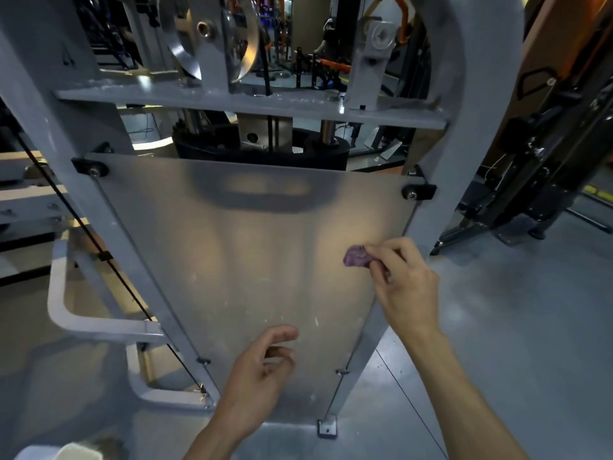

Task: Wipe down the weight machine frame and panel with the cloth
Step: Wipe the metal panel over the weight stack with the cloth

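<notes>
A person's left hand (262, 366) hovers nearest the camera, low in front of the frosted panel (238, 260), its fingers loosely curled and holding nothing; whether it touches the surface cannot be told. Further up and to the right, the right hand (403, 280) pinches a small, bunched purple cloth (356, 256) between thumb and fingertips, the cloth pressed against the panel near its right edge. The translucent panel is speckled with pale marks toward its lower end and is fixed to the grey weight machine frame (441, 180) by black corner brackets (418, 191) at its top. A thin black cable (99, 250) runs diagonally along the left upright. Beyond the panel's upper edge sits the dark weight stack (262, 151), with a steel guide rod (328, 129) rising to a grey crossbar (232, 101). Above that, a shiny metal pulley wheel (205, 31) hangs within the frame. To the right, a black machine (544, 154) stands on the grey floor (530, 327), and orange-trimmed gym equipment (328, 64) shows dimly in the far background.
</notes>
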### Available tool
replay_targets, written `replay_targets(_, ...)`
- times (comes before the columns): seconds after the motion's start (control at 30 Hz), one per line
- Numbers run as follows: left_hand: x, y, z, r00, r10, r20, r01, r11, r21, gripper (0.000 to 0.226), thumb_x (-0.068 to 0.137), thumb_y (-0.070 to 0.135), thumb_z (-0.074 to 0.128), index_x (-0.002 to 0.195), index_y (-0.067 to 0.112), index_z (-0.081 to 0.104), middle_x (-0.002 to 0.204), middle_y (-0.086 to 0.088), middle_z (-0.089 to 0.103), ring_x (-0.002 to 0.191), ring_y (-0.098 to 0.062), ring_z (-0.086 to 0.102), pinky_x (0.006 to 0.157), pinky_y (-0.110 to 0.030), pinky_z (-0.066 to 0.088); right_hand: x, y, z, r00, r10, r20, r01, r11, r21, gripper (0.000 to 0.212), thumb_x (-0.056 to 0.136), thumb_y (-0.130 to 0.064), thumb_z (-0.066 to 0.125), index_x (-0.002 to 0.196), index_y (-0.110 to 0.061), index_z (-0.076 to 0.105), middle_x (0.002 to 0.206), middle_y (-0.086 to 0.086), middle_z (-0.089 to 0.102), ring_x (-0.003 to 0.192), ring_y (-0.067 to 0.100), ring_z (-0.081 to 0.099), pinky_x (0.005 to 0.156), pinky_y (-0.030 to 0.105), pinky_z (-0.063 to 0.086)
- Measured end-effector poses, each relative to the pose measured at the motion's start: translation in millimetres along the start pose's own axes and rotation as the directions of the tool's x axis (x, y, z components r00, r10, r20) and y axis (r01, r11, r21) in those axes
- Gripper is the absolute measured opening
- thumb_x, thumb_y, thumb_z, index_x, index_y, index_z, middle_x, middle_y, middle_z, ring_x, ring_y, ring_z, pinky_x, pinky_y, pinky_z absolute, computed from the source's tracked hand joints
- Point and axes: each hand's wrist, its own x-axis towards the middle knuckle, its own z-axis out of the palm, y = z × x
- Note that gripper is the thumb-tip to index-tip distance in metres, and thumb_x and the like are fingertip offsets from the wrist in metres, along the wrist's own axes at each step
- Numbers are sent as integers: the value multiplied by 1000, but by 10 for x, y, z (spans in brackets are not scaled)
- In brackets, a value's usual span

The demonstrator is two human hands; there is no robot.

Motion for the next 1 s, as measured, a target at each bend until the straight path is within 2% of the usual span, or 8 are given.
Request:
replay_targets(0.13, 47, 37, -4, 1000, -7, 24, 7, 1000, 10, 36, 98, 4, 61, 116, 35, 67, 115, 29, 67, 100, 0, 65, 85, -13, 50, 3, -2, 56, 999, -10, -38, 9, 1000, -18, 16, 88, -3, 70, 101, -10, 77, 89, 4, 62, 68, 11, 50, 58, 20, 35)
replay_targets(0.33, 96, 42, -114, 996, -10, 84, 10, 1000, -4, 39, 98, 2, 58, 118, 35, 66, 114, 26, 67, 100, -5, 64, 86, -26, 52, -405, 68, 292, 993, 0, 120, 1, 1000, -9, 26, 91, -18, 52, 99, -12, 76, 84, 1, 54, 67, 14, 47, 44, 24, 42)
replay_targets(0.47, 180, 12, -256, 989, 12, 147, -15, 1000, 14, 38, 98, 6, 59, 119, 37, 66, 116, 24, 67, 104, -5, 64, 86, -21, 52, -204, -67, 182, 996, 72, 55, -71, 997, -17, 17, 93, -11, 61, 100, -12, 76, 89, 1, 58, 67, 7, 48, 52, 22, 42)
replay_targets(0.6, 245, -14, -394, 983, 29, 183, -25, 999, -26, 40, 96, 2, 59, 118, 34, 68, 112, 13, 70, 95, -12, 66, 82, -20, 51, 3, -228, 98, 992, 123, -38, -124, 991, -44, 18, 87, 3, 72, 99, -9, 76, 92, 5, 60, 74, 13, 55, 56, 30, 47)
replay_targets(0.73, 299, -86, -575, 975, 69, 211, -70, 998, -6, 42, 96, 4, 62, 118, 40, 67, 114, 13, 70, 103, -5, 65, 90, -19, 52, -276, -198, 287, 991, 122, 52, -113, 982, -151, 17, 86, 5, 67, 93, -9, 69, 87, 9, 53, 63, 24, 53, 46, 35, 46)
replay_targets(0.83, 310, -161, -688, 964, 91, 249, -96, 995, 10, 43, 96, 6, 63, 119, 43, 66, 113, 16, 69, 106, -3, 64, 91, -19, 51, -493, -226, 437, 969, 184, 166, -157, 974, -163, 39, 80, 7, 66, 91, -29, 57, 84, 3, 48, 62, 16, 47, 50, 28, 36)
replay_targets(0.9, 311, -199, -749, 951, 114, 287, -124, 992, 15, 44, 97, 8, 63, 120, 45, 66, 113, 19, 68, 108, -2, 63, 90, -16, 49, -499, -305, 425, 956, 238, 172, -212, 964, -159, 49, 78, 12, 70, 88, -32, 52, 84, -3, 44, 64, 13, 39, 53, 27, 33)
replay_targets(1.0, 327, -226, -817, 931, 150, 333, -170, 985, 32, 43, 98, 9, 63, 121, 46, 64, 116, 27, 65, 112, 1, 60, 88, -9, 45, -310, -423, 278, 961, 269, 68, -255, 953, -166, 30, 80, 11, 71, 86, -18, 63, 87, 0, 49, 63, 12, 45, 51, 35, 44)
